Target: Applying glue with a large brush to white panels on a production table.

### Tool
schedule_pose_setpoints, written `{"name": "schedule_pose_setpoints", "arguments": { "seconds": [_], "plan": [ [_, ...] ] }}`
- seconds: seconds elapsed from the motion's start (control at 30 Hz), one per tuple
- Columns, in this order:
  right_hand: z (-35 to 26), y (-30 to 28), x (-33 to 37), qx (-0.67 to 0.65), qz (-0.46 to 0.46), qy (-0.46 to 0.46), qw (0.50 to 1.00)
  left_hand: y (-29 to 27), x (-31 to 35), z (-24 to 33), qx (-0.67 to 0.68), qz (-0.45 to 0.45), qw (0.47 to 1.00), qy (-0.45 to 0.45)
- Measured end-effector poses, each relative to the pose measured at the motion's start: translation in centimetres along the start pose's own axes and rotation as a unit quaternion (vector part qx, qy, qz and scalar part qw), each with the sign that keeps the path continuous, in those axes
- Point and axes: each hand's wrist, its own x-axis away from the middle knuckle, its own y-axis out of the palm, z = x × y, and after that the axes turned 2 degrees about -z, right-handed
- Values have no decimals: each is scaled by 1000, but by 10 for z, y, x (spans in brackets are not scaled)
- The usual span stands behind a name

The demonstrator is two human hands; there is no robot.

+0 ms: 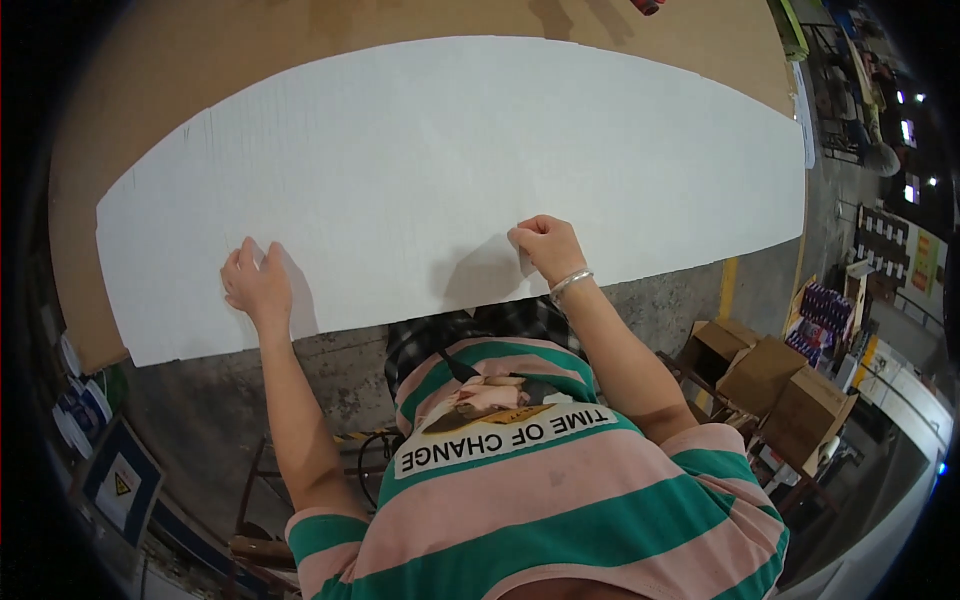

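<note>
A large white sheet (pixel 400 170), like card or corrugated board, lies flat across the brown table top (pixel 250 45). Over its near left part is my left hand (pixel 258 284), fingers spread and bent, with nothing visible in them. My right hand (pixel 550 248) is over the sheet's near edge, right of the middle, its fingers curled into a pinch. Whatever the pinch holds, if anything, is too small to make out. A bracelet (pixel 571 283) circles my right wrist. Both hands cast shadows on the sheet.
Open cardboard boxes (pixel 765 375) stand on the right beyond the table, near a yellow floor line (pixel 728 285). A framed board with a warning sign (pixel 120 485) stands at the lower left. A small red object (pixel 647 6) lies at the table's far side.
</note>
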Motion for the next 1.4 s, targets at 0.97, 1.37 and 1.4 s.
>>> {"name": "schedule_pose_setpoints", "arguments": {
  "seconds": [0.97, 1.37, 1.4],
  "plan": [
    [18, 35, 4, 6, 114, -76, 991, -8, -1, -6, 91, -24, 995, 34],
    [15, 33, 7, -4, 113, -64, 991, -11, 5, 5, 79, -40, 996, 7],
    [15, 34, 8, -4, 112, -66, 991, -11, 5, 3, 79, -39, 996, 7]
  ]
}}
